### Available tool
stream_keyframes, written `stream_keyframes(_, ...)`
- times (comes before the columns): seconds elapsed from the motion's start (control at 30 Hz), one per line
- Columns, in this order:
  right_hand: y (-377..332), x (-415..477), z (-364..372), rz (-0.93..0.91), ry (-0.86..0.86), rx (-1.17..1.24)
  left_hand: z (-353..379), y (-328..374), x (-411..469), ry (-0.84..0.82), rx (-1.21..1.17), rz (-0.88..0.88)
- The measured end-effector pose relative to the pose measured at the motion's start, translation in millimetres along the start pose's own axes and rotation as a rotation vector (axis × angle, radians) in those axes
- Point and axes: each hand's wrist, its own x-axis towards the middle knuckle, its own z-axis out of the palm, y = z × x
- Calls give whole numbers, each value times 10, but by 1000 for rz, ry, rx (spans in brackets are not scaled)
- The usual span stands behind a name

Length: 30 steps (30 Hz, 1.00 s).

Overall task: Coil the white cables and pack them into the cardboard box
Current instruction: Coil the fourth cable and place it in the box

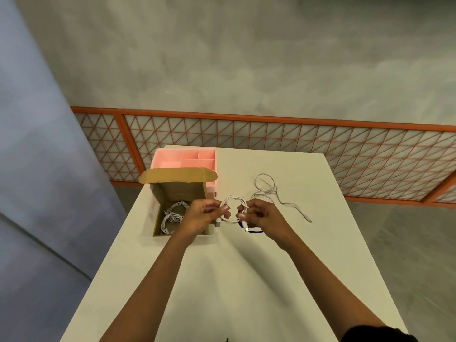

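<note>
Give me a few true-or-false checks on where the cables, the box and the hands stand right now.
1. The left hand and the right hand hold one coiled cable between them. True.
2. The box is closed. False: its lid is folded back and it stands open.
3. Packed cables already lie in the box. True.
4. Every cable is coiled. False: a loose cable lies on the table, to the right of the hands.
5. The pink tray stands nearer the person than the box. False: it stands behind the box.
</note>
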Motion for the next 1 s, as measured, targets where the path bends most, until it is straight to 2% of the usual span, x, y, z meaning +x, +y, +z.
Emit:
stream_keyframes(0.17,222,45,189,142,218,74,47,-259,-54,57,-31,-91)
stream_keyframes(0.37,364,127,480,167,373,54,-47,-483,-79,198,-80,-152)
stream_keyframes(0.63,484,378,965,239,333,58,-405,-694,-13,479,-88,-165)
stream_keyframes(0.77,441,530,1174,335,226,190,-594,-794,75,588,-19,-147)
stream_keyframes(1.0,346,866,1472,482,84,212,-866,-963,428,621,16,-225)
